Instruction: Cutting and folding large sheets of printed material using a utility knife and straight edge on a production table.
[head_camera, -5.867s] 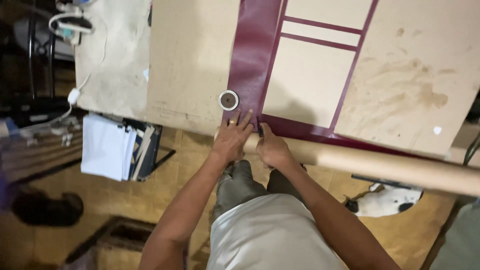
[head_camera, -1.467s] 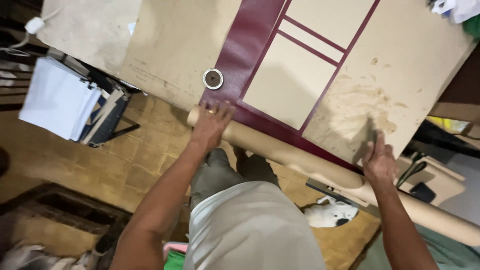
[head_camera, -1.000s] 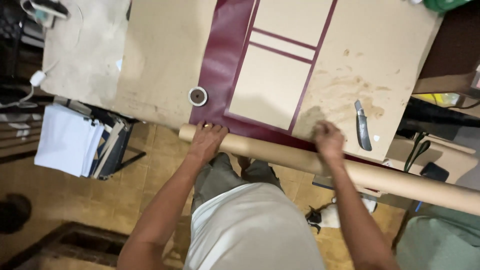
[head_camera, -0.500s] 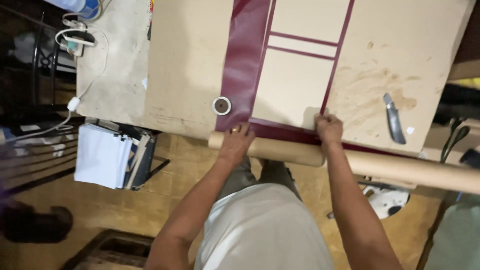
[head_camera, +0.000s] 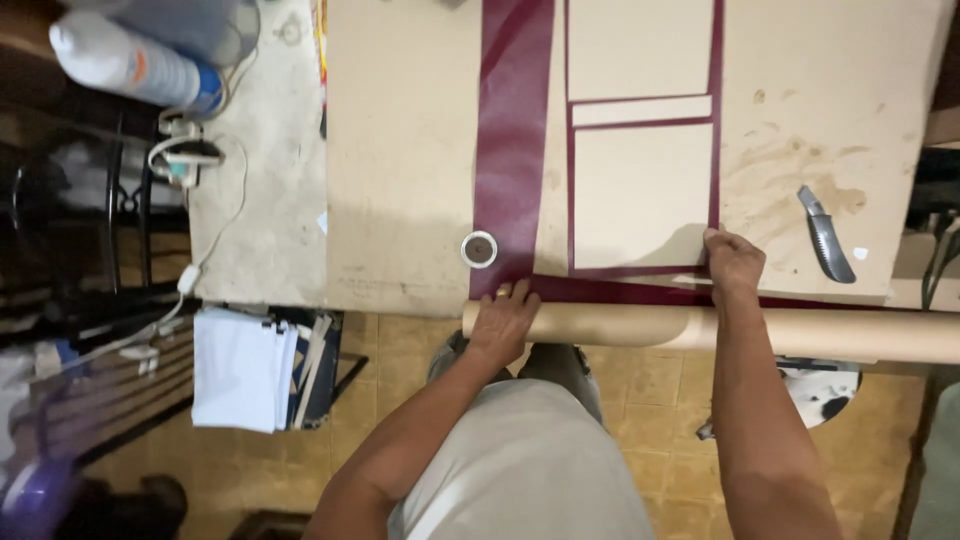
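Landmark: cardboard tube, lying level along the near edge of the table.

Left hand: palm down on the tube's left end, fingers together and curled over the top; fingertips reach the maroon sheet. Grip is a loose drape, not a full clench.

Right hand: just beyond the tube, flat on the sheet's near edge, fingers together, pressing at the lower right corner of the large card panel. Forearm crosses over the tube.

Sheet: runs away from the tube across the table; its near edge meets the tube. Two more card panels, a narrow strip and a top panel, lie beyond the large one.

Tape roll: just beyond the tube's left end, beside the sheet's left edge.

Knife: beyond the tube, right of the right hand, on bare table.

Stack of white paper: left of the tube, below table level.
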